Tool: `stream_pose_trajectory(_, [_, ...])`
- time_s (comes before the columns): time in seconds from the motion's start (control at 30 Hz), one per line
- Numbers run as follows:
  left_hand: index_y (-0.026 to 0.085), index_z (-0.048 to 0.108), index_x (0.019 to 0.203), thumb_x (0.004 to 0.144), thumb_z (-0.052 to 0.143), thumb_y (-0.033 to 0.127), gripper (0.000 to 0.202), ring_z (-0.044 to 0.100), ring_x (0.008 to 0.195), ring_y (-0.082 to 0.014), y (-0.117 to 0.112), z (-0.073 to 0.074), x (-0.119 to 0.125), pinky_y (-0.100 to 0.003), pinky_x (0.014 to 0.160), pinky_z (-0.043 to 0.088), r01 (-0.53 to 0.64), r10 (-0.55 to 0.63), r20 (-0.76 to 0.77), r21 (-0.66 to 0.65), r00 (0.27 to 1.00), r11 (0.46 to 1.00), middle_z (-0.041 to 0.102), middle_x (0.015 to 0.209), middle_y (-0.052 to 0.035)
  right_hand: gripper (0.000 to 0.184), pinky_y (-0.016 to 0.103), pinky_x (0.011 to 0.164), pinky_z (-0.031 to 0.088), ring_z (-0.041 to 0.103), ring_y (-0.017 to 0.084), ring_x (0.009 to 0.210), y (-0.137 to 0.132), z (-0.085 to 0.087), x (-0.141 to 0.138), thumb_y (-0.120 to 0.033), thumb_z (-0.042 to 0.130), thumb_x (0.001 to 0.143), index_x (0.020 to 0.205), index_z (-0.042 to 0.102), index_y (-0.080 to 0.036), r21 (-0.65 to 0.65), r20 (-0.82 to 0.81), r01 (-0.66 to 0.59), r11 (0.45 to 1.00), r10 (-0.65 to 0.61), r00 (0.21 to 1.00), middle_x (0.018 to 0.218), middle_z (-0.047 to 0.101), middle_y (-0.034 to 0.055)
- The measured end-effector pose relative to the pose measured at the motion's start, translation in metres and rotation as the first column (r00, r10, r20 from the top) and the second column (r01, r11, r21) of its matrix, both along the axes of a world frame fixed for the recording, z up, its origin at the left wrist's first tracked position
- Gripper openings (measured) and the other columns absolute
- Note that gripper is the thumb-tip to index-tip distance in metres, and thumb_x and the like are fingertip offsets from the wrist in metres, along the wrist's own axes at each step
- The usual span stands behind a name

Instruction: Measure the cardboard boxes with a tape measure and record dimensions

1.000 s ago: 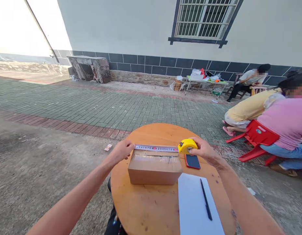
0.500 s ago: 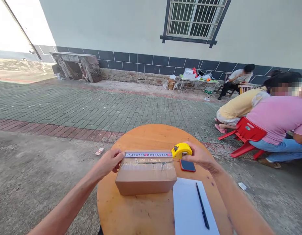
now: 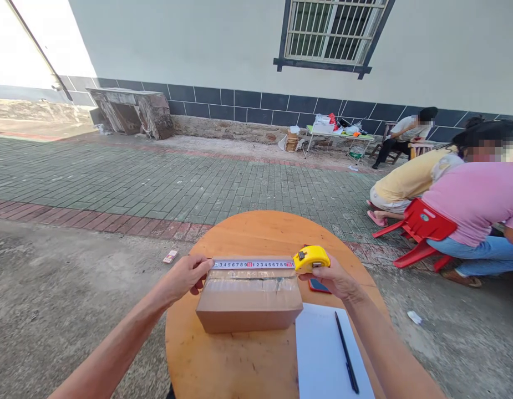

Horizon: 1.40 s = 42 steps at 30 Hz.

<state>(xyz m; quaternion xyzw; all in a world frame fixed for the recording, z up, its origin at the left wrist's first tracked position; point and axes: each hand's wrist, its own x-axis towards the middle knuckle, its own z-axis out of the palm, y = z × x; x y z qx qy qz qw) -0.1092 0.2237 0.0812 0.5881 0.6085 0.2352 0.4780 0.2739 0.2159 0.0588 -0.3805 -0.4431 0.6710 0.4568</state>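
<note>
A brown cardboard box point(image 3: 250, 302), taped along its top, sits on a round wooden table point(image 3: 256, 233). A white tape blade point(image 3: 253, 264) is stretched along the box's far top edge. My left hand point(image 3: 184, 277) pinches the blade's end at the box's left corner. My right hand point(image 3: 330, 276) grips the yellow tape measure case point(image 3: 311, 257) at the box's right corner. A red phone point(image 3: 315, 286) lies partly hidden under my right hand.
A white sheet of paper point(image 3: 323, 354) with a black pen point(image 3: 346, 352) lies at the table's near right. Two people sit on a red stool point(image 3: 422, 227) to the right. A third person sits by a low green table point(image 3: 337, 133) at the wall.
The view shifted from the first frame. My right hand with the yellow case has slid slightly toward me, covering more of the phone. The left hand keeps the blade end at the box's left corner.
</note>
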Motion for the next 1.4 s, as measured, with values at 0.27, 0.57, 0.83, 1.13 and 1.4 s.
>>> stream_pose_trajectory(0.27, [0.020, 0.048, 0.066, 0.075, 0.055, 0.059, 0.041, 0.054, 0.051, -0.0141, 0.003, -0.001, -0.003, -0.024, 0.047, 0.042, 0.027, -0.026, -0.025, 0.025, 0.999, 0.999, 0.053, 0.057, 0.0024, 0.054, 0.045, 0.089, 0.053, 0.066, 0.027, 0.095, -0.003, -0.003, -0.006, -0.028, 0.088, 0.055, 0.106, 0.069, -0.023, 0.043, 0.029, 0.120, 0.992, -0.121, 0.992, 0.098, 0.072, 0.0052])
stream_pose_trajectory(0.57, [0.020, 0.047, 0.063, 0.073, 0.056, 0.055, 0.037, 0.053, 0.051, -0.0139, 0.006, -0.001, -0.005, -0.023, 0.045, 0.041, 0.024, -0.022, -0.030, 0.071, 0.999, 0.997, 0.054, 0.054, 0.0015, 0.058, 0.049, 0.092, 0.051, 0.066, 0.030, 0.102, 0.001, -0.006, 0.000, -0.036, 0.090, 0.054, 0.107, 0.068, -0.026, 0.085, 0.144, 0.113, 0.990, -0.125, 0.982, 0.109, 0.071, 0.0063])
stream_pose_trajectory(0.83, [0.019, 0.049, 0.064, 0.073, 0.059, 0.052, 0.036, 0.053, 0.053, -0.0121, 0.006, 0.000, -0.007, -0.023, 0.051, 0.042, 0.026, -0.025, -0.014, 0.044, 1.000, 0.999, 0.054, 0.057, 0.0013, 0.057, 0.051, 0.096, 0.051, 0.063, 0.032, 0.110, 0.001, -0.002, -0.003, -0.035, 0.089, 0.053, 0.106, 0.070, -0.026, 0.057, 0.165, 0.115, 0.992, -0.123, 0.979, 0.116, 0.070, 0.0054])
stream_pose_trajectory(1.13, [0.019, 0.049, 0.059, 0.073, 0.059, 0.053, 0.038, 0.051, 0.052, -0.0120, 0.008, 0.008, -0.003, -0.023, 0.052, 0.042, 0.035, -0.034, -0.030, 0.040, 0.999, 0.999, 0.054, 0.055, 0.0003, 0.058, 0.051, 0.098, 0.050, 0.062, 0.033, 0.114, 0.005, -0.003, -0.002, -0.033, 0.087, 0.056, 0.111, 0.068, -0.025, 0.060, 0.179, 0.120, 0.991, -0.129, 0.975, 0.119, 0.070, 0.0062])
stream_pose_trajectory(1.4, [0.020, 0.050, 0.059, 0.074, 0.055, 0.053, 0.037, 0.051, 0.052, -0.0130, 0.009, 0.009, -0.003, -0.024, 0.051, 0.040, 0.049, -0.039, -0.117, 0.087, 0.992, 0.995, 0.054, 0.054, 0.0001, 0.054, 0.047, 0.096, 0.051, 0.064, 0.030, 0.109, 0.003, 0.000, -0.003, -0.031, 0.088, 0.057, 0.107, 0.069, -0.026, 0.074, 0.147, 0.106, 0.992, -0.116, 0.982, 0.115, 0.071, 0.0048])
